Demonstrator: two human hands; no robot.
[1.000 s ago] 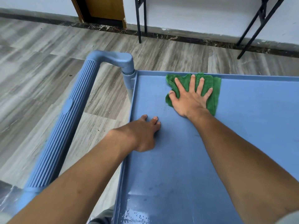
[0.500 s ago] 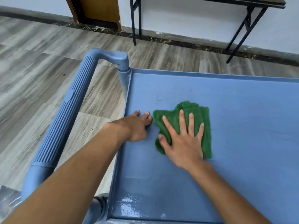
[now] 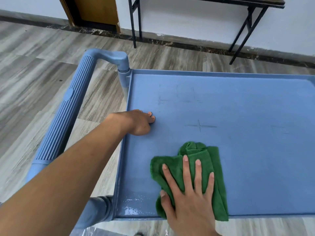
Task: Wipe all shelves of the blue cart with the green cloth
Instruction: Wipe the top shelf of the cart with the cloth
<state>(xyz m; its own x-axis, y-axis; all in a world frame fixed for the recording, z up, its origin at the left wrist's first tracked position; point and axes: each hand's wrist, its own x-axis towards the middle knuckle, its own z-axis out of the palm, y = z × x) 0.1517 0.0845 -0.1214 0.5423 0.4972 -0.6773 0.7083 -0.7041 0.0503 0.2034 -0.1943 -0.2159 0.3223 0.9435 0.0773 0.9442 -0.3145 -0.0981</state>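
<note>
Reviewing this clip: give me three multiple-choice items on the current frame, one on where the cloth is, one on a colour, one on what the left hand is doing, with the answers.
1. Where on the top shelf does the green cloth lie?
A. far left corner
B. near edge
C. on the handle

2. What colour is the cart's handle?
A. blue
B. black
C. yellow

3. What is the left hand doing?
A. gripping the cloth
B. raised in the air
C. resting on the shelf by its left rim

Answers: 1 B, the cloth reaches the near rim under the right hand. 2 A, the ribbed handle matches the blue shelf. 3 C, the fingers touch the shelf surface, apart from the cloth.
</note>
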